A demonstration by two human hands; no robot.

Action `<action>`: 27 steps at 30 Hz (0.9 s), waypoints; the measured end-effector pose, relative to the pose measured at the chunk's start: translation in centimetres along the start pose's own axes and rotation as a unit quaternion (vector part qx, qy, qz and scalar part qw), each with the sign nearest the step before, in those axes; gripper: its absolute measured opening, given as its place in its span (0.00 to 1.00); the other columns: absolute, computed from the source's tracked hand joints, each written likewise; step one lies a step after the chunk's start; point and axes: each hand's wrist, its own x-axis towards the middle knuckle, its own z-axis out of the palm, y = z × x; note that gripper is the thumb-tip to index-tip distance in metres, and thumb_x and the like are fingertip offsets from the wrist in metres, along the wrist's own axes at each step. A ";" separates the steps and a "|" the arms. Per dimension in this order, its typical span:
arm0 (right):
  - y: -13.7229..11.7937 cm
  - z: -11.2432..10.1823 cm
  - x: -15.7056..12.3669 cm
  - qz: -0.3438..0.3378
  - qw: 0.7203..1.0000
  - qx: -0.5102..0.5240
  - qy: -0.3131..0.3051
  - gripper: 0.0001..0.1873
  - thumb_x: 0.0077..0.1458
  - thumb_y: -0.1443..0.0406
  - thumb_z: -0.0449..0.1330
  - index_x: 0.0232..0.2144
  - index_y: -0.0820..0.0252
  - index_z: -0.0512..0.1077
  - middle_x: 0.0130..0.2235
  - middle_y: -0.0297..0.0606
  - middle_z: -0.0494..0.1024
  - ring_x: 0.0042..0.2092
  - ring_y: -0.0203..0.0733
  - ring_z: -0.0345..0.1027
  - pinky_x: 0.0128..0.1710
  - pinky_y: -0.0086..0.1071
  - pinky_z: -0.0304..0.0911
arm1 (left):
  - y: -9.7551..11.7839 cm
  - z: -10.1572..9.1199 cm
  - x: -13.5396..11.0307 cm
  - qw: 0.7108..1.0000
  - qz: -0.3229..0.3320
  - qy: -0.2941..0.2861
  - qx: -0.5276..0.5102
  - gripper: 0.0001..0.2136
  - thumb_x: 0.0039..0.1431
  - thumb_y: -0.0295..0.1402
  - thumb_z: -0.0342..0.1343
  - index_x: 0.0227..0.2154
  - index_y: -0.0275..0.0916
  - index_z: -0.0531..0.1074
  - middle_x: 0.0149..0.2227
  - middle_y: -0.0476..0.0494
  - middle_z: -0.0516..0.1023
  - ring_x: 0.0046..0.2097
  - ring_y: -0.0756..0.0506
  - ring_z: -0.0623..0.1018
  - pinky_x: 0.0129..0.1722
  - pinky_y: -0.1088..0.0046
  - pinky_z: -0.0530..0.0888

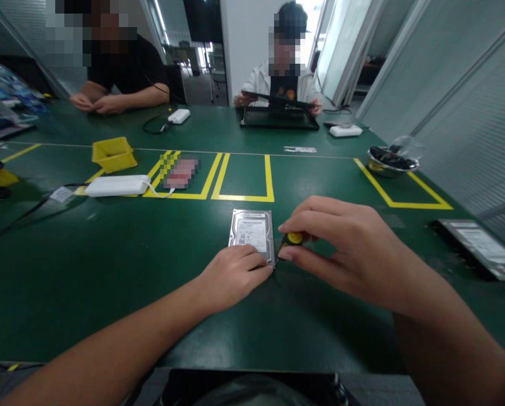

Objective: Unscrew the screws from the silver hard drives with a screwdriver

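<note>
A silver hard drive (pixel 250 228) with a white label lies flat on the green table, its near end covered by my left hand (pixel 235 276). The fingers of that hand are together and curled over the drive, gripping it, with the thumb at the near right corner. My right hand (pixel 341 248) pinches a short screwdriver (pixel 293 239) with a black and yellow handle between thumb and fingers. The tool is tilted, and its thin shaft reaches down to the drive's near right corner. Whether the tip sits in a screw is too small to tell.
A larger drive (pixel 481 248) lies at the right, below a metal bowl (pixel 394 160) of dark parts. A yellow bin (pixel 114 155), a white power bank (pixel 117 186) and a cabled phone (pixel 182 173) are at the left. Across the table sit two people, one holding a black panel (pixel 278 100).
</note>
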 end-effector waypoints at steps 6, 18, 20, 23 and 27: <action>-0.2 0.4 0.7 0.010 0.998 -0.056 0.010 0.07 0.60 0.63 0.59 0.32 0.61 0.70 0.34 0.36 0.70 0.34 0.36 0.62 0.32 0.30 0.55 | 0.0 0.2 -0.1 1.000 -0.002 0.010 -0.014 0.05 0.65 0.30 0.55 0.40 0.39 0.76 0.36 0.48 0.79 0.38 0.44 0.76 0.36 0.67 0.74; 1.3 1.6 1.6 -0.083 0.996 0.034 0.029 0.06 0.64 0.65 0.56 0.35 0.62 0.70 0.38 0.37 0.72 0.39 0.36 0.64 0.38 0.29 0.59 | -0.1 0.2 0.0 1.000 -0.008 -0.001 -0.029 0.06 0.65 0.29 0.55 0.41 0.39 0.76 0.38 0.47 0.80 0.40 0.44 0.77 0.39 0.67 0.75; 1.4 1.5 1.6 -0.092 0.994 0.053 0.021 0.06 0.63 0.65 0.57 0.36 0.63 0.71 0.39 0.39 0.73 0.39 0.36 0.65 0.38 0.29 0.60 | -0.1 0.2 0.0 1.000 -0.006 0.007 -0.029 0.06 0.64 0.29 0.55 0.41 0.39 0.76 0.37 0.47 0.80 0.40 0.45 0.77 0.39 0.67 0.75; 1.4 1.1 1.6 -0.104 0.991 0.088 0.010 0.07 0.62 0.67 0.57 0.41 0.64 0.72 0.41 0.40 0.75 0.41 0.37 0.67 0.41 0.30 0.62 | -0.1 0.0 0.0 1.000 -0.003 0.003 -0.023 0.05 0.64 0.29 0.55 0.39 0.39 0.76 0.35 0.47 0.79 0.38 0.45 0.77 0.38 0.67 0.75; 1.4 0.6 1.3 -0.101 0.991 0.091 0.002 0.11 0.59 0.72 0.54 0.43 0.62 0.72 0.43 0.40 0.77 0.43 0.38 0.69 0.43 0.31 0.63 | -0.2 -0.2 0.1 0.999 -0.003 -0.019 -0.032 0.07 0.65 0.29 0.54 0.40 0.37 0.76 0.36 0.44 0.80 0.39 0.45 0.77 0.38 0.68 0.75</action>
